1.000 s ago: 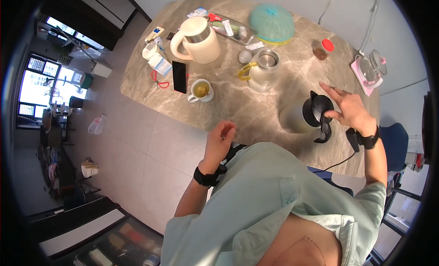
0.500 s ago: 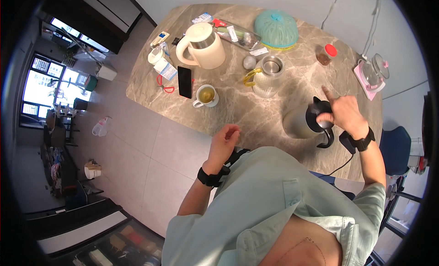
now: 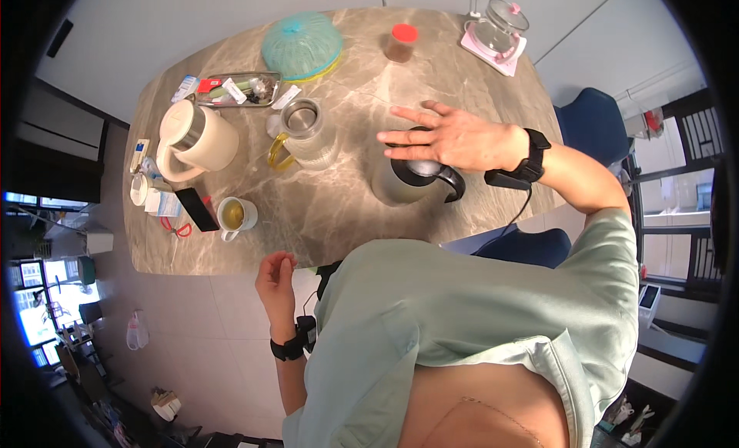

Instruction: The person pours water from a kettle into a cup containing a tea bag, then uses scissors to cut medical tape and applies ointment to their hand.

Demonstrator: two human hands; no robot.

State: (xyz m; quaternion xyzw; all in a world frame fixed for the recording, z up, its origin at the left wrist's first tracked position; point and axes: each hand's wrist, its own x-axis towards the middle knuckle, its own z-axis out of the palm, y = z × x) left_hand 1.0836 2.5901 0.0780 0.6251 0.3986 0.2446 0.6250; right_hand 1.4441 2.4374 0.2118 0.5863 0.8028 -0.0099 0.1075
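We hold our right hand (image 3: 458, 140) spread open above the kettle (image 3: 392, 184) (handle (image 3: 456, 188) rightward). Our left hand (image 3: 276, 283), loosely half-open, hangs farther away

2 hands (image 3: 454, 140) (image 3: 275, 282) – 4 jugs/kettles (image 3: 389, 185) (image 3: 215, 144) (image 3: 314, 148) (image 3: 493, 36), 1 mug (image 3: 245, 217), 1 ph. (image 3: 198, 210), 1 rd-lid jar (image 3: 399, 48)

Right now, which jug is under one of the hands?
The grey jug with the black handle: the right hand is over its lid. No hand is over the cream jug, clear yellow-handled jug or pink-handled glass pot.
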